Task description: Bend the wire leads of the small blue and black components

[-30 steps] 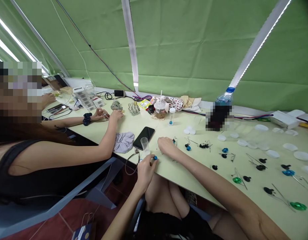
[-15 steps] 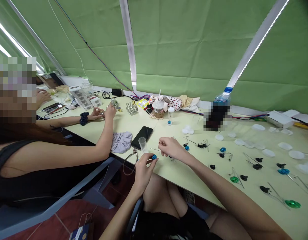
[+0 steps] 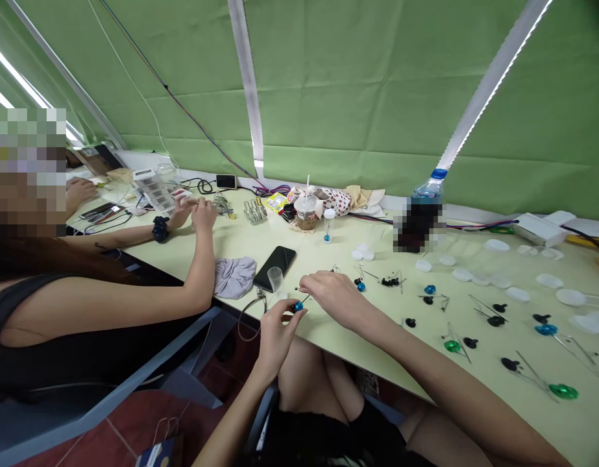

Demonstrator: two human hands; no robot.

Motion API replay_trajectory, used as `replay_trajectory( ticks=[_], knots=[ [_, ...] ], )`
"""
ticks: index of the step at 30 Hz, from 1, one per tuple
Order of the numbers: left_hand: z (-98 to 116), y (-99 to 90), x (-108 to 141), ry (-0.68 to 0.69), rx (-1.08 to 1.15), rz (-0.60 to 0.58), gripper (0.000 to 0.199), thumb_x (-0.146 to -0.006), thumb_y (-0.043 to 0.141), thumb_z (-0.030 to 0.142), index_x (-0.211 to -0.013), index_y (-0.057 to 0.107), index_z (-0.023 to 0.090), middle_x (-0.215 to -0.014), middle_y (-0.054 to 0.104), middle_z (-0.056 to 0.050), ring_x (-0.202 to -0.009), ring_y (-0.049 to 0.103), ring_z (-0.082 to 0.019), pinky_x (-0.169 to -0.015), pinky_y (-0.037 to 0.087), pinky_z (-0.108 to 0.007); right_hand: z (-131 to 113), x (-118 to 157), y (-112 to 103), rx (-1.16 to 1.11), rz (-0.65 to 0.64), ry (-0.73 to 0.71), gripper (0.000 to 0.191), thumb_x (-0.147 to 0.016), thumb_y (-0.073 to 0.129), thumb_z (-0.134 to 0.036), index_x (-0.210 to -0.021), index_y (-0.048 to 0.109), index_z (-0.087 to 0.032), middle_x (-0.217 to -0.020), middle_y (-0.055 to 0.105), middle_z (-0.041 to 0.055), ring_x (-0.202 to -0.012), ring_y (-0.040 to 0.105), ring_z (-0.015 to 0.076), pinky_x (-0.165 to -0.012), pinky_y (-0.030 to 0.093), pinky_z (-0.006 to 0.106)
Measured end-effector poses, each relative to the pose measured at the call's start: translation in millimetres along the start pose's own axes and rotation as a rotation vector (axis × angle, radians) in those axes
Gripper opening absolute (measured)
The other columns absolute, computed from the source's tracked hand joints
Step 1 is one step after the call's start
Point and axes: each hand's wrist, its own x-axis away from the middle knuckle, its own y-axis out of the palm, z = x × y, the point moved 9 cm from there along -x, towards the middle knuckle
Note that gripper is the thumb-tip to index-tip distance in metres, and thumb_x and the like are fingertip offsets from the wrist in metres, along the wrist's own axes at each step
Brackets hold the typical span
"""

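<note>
Near the table's front edge, my left hand [image 3: 274, 327] pinches a small shiny blue part [image 3: 298, 306] between thumb and fingertips. My right hand [image 3: 328, 292] is closed on a thin metal rod [image 3: 307, 299], whose lower end reaches the blue part; whether it sits inside cannot be made out. Just behind my left hand stands a clear plastic tube [image 3: 276, 279]. To the right of my right hand lie another blue part [image 3: 360, 287] and several black pieces [image 3: 391, 282] with thin bent wires.
A phone [image 3: 278, 263] and a grey scrunchie [image 3: 235, 277] lie to the left. Farther back are a drink cup [image 3: 306, 214], a capped tube [image 3: 328, 227] and a bottle [image 3: 418, 220]. Green parts [image 3: 564, 391] and white caps [image 3: 550, 281] spread right. A co-worker's hands [image 3: 202, 214] work at left.
My right hand has come left and down towards my left hand, bringing the rod to the blue part. The co-worker's hands have shifted left.
</note>
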Motion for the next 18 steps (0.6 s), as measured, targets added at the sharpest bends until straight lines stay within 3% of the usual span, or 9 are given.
replay_trajectory(
  ticks=[11,18],
  knots=[
    [4,-1.6,2,0.065,0.02,-0.005,0.018,-0.083,0.063,0.03,-0.097,0.068,0.019,-0.092,0.071,-0.005,-0.08,0.067,-0.017,-0.072,0.058,-0.03,-14,-4,3,0.045,-0.117,-0.058,0.009,-0.094,0.049,-0.016,-0.093,0.057,-0.017,-0.089,0.065,0.0068,-0.083,0.057,0.0196,-0.063,0.034,0.028],
    [-13,9.9,2,0.037,0.058,-0.021,0.017,-0.083,0.063,0.025,-0.097,0.069,0.019,-0.093,0.072,-0.005,-0.082,0.067,-0.018,-0.076,0.054,-0.031,-25,-1,20,0.111,-0.179,-0.07,0.007,-0.092,0.049,-0.012,-0.094,0.055,-0.016,-0.088,0.065,0.0081,-0.081,0.059,0.0201,-0.061,0.035,0.027]
  ],
)
